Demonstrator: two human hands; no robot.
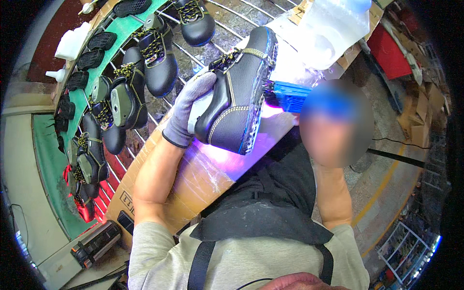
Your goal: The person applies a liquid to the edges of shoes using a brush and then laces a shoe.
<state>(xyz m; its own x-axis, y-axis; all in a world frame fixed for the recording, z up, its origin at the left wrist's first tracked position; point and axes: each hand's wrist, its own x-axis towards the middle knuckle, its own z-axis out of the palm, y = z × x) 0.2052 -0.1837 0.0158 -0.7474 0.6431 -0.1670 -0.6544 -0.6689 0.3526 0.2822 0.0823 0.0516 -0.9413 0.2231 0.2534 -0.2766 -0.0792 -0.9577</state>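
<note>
In the head view, the shoe (237,108) is being held over the cardboard (205,181), its opening being gripped by the fingers of the left hand (187,107); the right hand's are blurred and cannot be told. Stiffness and some weight are being judged likely, the softer collar being preferred for gripping. Room is being limited by racked shoes (158,65) leftward and a brush (291,98) at the sole's edge.
</note>
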